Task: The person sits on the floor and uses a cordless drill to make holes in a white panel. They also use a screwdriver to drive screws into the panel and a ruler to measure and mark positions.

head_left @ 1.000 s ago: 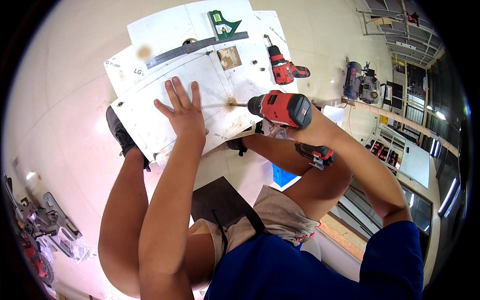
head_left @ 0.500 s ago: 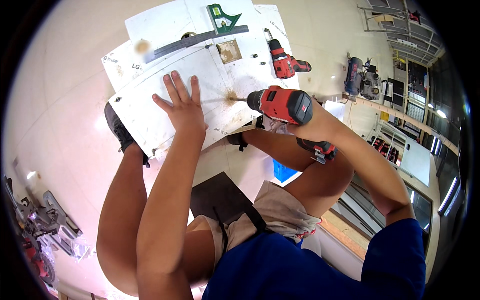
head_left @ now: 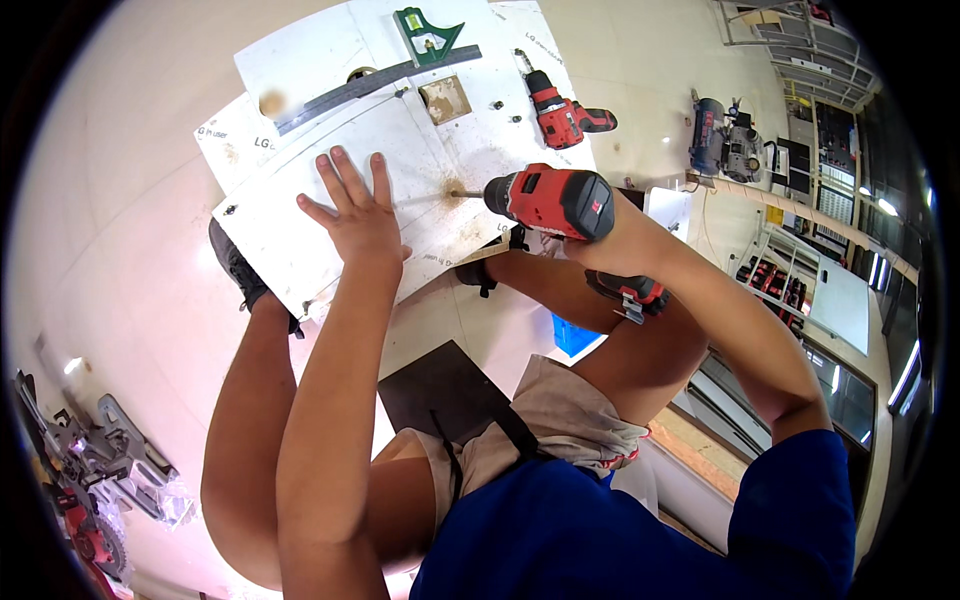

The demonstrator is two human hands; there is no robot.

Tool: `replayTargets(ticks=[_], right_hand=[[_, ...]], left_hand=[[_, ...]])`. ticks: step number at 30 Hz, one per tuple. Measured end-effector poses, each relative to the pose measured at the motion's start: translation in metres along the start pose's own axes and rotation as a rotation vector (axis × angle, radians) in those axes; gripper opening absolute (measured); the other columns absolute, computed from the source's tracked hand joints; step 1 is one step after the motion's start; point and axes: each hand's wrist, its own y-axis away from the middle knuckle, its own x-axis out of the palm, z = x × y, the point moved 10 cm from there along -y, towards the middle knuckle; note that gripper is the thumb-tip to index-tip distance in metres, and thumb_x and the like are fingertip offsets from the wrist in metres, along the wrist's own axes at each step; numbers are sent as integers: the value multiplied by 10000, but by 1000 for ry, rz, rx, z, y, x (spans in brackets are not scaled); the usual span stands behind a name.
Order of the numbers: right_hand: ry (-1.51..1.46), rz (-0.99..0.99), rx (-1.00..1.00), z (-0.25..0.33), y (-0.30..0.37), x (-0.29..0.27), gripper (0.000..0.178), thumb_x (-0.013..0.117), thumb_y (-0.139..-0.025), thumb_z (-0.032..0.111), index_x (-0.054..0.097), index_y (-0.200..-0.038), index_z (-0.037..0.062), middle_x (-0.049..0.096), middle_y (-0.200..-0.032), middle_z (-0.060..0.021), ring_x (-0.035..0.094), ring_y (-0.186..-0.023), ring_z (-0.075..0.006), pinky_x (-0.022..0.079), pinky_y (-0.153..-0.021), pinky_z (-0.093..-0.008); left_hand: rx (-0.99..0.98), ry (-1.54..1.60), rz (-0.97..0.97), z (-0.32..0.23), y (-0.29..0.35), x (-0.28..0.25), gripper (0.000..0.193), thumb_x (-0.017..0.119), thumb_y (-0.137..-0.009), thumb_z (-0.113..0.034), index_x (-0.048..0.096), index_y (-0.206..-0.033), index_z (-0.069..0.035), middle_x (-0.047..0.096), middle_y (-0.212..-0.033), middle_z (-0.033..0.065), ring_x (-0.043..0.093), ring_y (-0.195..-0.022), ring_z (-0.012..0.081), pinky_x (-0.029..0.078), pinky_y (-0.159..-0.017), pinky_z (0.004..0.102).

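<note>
My left hand (head_left: 358,215) lies flat on a white board (head_left: 270,225), its fingers spread. In my right hand (head_left: 622,240) is a red and black cordless drill (head_left: 552,200), gripped by its handle. The bit points left, and its tip meets the board at a patch of brown dust (head_left: 454,189). My fingers around the handle are partly hidden behind the drill body. Beyond my left hand, a dark steel ruler (head_left: 375,88) and a green combination square head (head_left: 428,37) rest on the white panels.
A second red drill (head_left: 560,112) lies at the far right of the panels, near a square cutout (head_left: 445,100). An air compressor (head_left: 722,140) stands on the floor to the right. At the left is a saw (head_left: 95,540). A blue box (head_left: 573,335) sits below my right leg.
The view has shifted slightly, so the board and tools appear a little further left and up. My left hand stays flat, and the drill's bit stays at the dusty spot.
</note>
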Motion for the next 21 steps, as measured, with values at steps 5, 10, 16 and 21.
replayTargets(ticks=[5, 10, 16, 21], right_hand=[[-22, 31, 120, -9, 1, -1, 440, 648, -740, 36, 621, -1179, 21, 708, -1043, -200, 667, -953, -344, 526, -925, -372], [28, 66, 209, -18, -1, 1, 429, 648, -739, 41, 621, -1167, 22, 706, -1018, -183, 656, -924, -305, 526, -926, -362], [20, 62, 181, -14, -3, 0, 425, 649, -746, 48, 616, -1170, 25, 701, -996, -159, 636, -888, -262, 526, -906, -347], [-41, 84, 187, -17, -3, 1, 425, 655, -747, 46, 619, -1170, 31, 696, -977, -137, 621, -875, -229, 523, -896, -339]], left_hand=[[2, 13, -2, 0, -1, 0, 1374, 869, -704, -554, -37, -1660, -161, -143, -1663, 331, -157, -1526, 542, 89, -1106, 824], [28, 3, -30, -1, 0, 0, 1407, 878, -686, -578, -33, -1650, -109, -151, -1639, 375, -151, -1516, 566, 124, -1086, 830], [24, -3, -24, -1, 0, 1, 1391, 868, -696, -580, -35, -1655, -134, -143, -1651, 355, -145, -1520, 559, 115, -1095, 826], [13, -26, -22, -1, 0, 0, 1386, 858, -699, -596, -40, -1659, -156, -131, -1660, 343, -136, -1525, 554, 107, -1100, 825]])
